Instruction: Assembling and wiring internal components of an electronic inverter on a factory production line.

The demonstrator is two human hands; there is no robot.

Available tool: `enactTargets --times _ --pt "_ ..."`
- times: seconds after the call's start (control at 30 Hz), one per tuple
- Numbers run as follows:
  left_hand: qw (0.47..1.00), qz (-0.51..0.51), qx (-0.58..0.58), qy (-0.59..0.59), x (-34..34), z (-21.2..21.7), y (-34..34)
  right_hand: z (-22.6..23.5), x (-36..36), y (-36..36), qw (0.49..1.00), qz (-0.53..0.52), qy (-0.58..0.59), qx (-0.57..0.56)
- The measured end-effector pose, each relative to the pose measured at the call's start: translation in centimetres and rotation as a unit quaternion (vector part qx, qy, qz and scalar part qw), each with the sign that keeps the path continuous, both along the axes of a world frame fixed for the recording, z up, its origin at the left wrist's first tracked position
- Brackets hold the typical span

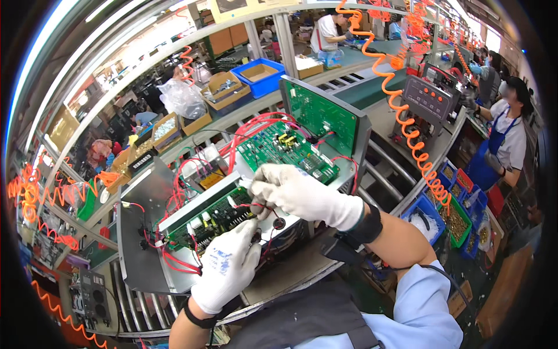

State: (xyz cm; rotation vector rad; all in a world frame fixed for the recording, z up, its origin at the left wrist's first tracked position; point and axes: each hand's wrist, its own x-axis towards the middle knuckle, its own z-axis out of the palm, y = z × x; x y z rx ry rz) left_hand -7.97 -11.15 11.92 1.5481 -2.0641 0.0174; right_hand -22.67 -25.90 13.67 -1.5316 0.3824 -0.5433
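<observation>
Here my right hand [290,189] pinches a red wire [247,205]; my left hand [229,262], fingers curled, touches the lower circuit board [212,218], chassis edges crowding both.

Ran along a roller conveyor [381,168] with steel rollers, curving through the view. Carried directly on the rollers an open grey metal chassis [142,232], set at a slant. Held, further along the same rollers, a grey control unit [427,102] with red buttons. Bordered on the near side by blue parts bins [459,218] filled with small hardware.
</observation>
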Motion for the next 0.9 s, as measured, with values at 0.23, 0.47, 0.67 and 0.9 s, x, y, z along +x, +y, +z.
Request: enactTargets --times 0.23,0.47,0.67,0.9 --pt "0.946 0.121 0.104 0.282 -0.6 -2.3 -0.4 -2.2 -0.2 0.2 0.989 0.019 0.144 0.015" --pt "0.927 0.137 0.061 0.345 0.9 -5.0 0.4 -4.6 1.0 0.6 0.979 0.150 0.136 0.015" --pt "0.969 0.146 -0.062 0.189 1.3 0.4 3.0 -2.9 -1.7 -0.4 0.989 -0.033 -0.033 -0.139" --pt "0.993 0.018 0.107 0.042 2.3 8.8 9.1 1.0 -4.0 6.7 0.942 -0.104 -0.194 -0.255"
